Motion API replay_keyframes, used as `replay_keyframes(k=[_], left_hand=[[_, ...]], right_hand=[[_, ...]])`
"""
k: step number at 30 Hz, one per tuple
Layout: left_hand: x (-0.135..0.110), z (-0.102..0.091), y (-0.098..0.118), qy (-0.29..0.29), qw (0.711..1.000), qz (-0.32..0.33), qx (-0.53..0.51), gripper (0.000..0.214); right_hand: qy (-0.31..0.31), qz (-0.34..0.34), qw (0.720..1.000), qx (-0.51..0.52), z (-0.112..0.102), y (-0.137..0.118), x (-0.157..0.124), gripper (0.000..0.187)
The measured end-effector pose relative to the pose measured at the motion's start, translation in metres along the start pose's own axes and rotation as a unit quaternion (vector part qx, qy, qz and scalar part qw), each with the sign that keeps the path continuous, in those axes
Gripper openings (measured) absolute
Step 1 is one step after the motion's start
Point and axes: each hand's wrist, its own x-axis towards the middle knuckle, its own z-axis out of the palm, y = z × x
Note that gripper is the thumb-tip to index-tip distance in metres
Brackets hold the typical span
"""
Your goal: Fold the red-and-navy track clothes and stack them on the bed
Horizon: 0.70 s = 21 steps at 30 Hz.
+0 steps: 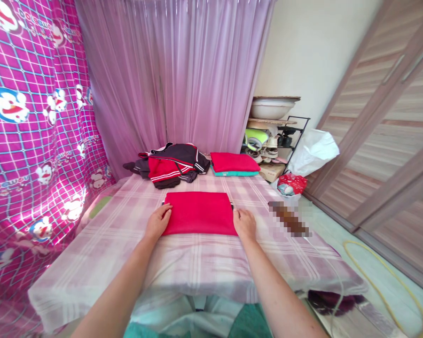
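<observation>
A red garment [199, 213], folded into a flat rectangle, lies on the near part of the table. Its kind is hard to make out, though small dark-and-white bits show at both side edges. My left hand [158, 220] grips its left edge, with the thumb and fingers close together. At the opposite edge, my right hand [245, 223] holds the cloth with curled fingers, partly hidden from above. Farther back sits a rumpled heap of black and red clothes [176, 162] with white stripes. Beside that heap, a folded red garment [234, 162] rests on a folded teal one [236, 173].
A pink-and-white checked cloth [102, 253] covers the table. On its right lies a blurred-out object [289, 219] with a white cable. Beyond the table stand a shoe rack [296, 124], bags [292, 184] and a wooden wardrobe [384, 141]. Curtains [169, 80] hang behind and left.
</observation>
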Motion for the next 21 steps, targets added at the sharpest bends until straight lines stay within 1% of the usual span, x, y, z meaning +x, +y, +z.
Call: replay_keyframes(k=[3, 7, 10, 14, 16, 21], left_hand=[[-0.0001, -0.0003, 0.0008, -0.003, 1.000, -0.001, 0.001, 0.038], [-0.0006, -0.0009, 0.0015, 0.000, 1.000, -0.002, -0.001, 0.037], [-0.0008, -0.0009, 0.0013, 0.003, 1.000, -0.003, -0.004, 0.036], [-0.0005, -0.0004, 0.0010, 0.004, 1.000, -0.006, -0.004, 0.036], [-0.0003, -0.0001, 0.0009, 0.005, 1.000, -0.007, -0.006, 0.036], [-0.0007, -0.0003, 0.0014, 0.007, 1.000, -0.005, -0.012, 0.035]], right_hand=[[-0.009, 0.008, 1.000, -0.005, 0.0009, -0.0009, -0.0011, 0.044], [-0.003, -0.001, 1.000, 0.014, 0.0013, 0.0013, -0.0004, 0.043], [-0.006, -0.010, 0.999, 0.037, 0.0001, 0.0030, 0.0010, 0.043], [-0.029, -0.021, 0.996, 0.083, -0.0041, 0.0023, 0.0023, 0.048], [-0.038, -0.027, 0.993, 0.110, -0.0058, 0.0018, 0.0023, 0.046], [-0.045, -0.025, 0.987, 0.150, -0.0056, 0.0033, 0.0019, 0.031]])
